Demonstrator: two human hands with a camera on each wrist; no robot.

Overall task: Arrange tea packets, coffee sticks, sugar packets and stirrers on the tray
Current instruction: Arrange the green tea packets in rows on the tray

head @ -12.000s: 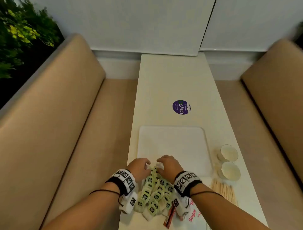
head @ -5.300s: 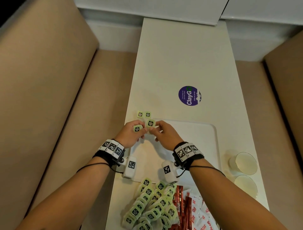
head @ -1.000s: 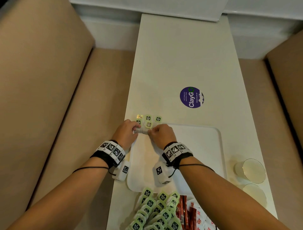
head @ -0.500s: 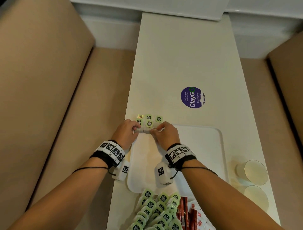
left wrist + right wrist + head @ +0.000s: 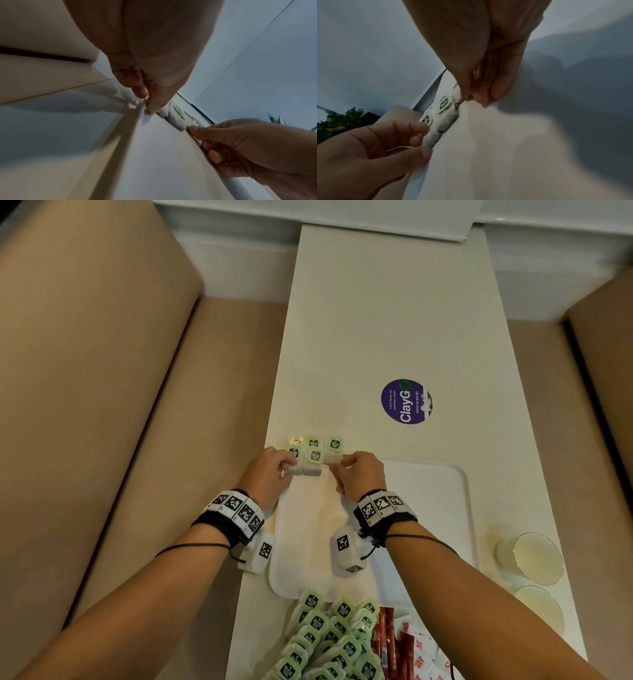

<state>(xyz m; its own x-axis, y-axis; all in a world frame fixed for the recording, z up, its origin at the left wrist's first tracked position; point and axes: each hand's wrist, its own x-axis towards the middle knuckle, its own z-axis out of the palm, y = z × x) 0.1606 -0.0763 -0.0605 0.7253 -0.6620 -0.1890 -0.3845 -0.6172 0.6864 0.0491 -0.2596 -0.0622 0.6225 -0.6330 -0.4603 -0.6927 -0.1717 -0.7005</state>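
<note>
Several tea packets (image 5: 315,456) with green tags lie in two short rows at the far left corner of the white tray (image 5: 428,508). My left hand (image 5: 289,469) pinches the leftmost tea packet (image 5: 433,134) between thumb and index finger. My right hand (image 5: 337,465) pinches the near edge of the rightmost tea packet (image 5: 459,102). Both hands also show in the left wrist view, left hand (image 5: 146,104) and right hand (image 5: 190,127), with the tea packets (image 5: 175,117) between them. Loose tea packets (image 5: 329,638), red coffee sticks (image 5: 387,635) and sugar packets (image 5: 423,652) are heaped just in front of the tray.
Two paper cups (image 5: 537,558) stand right of the tray near the table edge. A purple round sticker (image 5: 406,401) lies beyond the tray on the white table (image 5: 376,320). Beige bench seats (image 5: 102,371) flank the narrow table.
Since 12 s ago several tea packets went from the pile to the tray's far left corner. In the last second my right hand shifted right, from the middle packets to the rightmost one.
</note>
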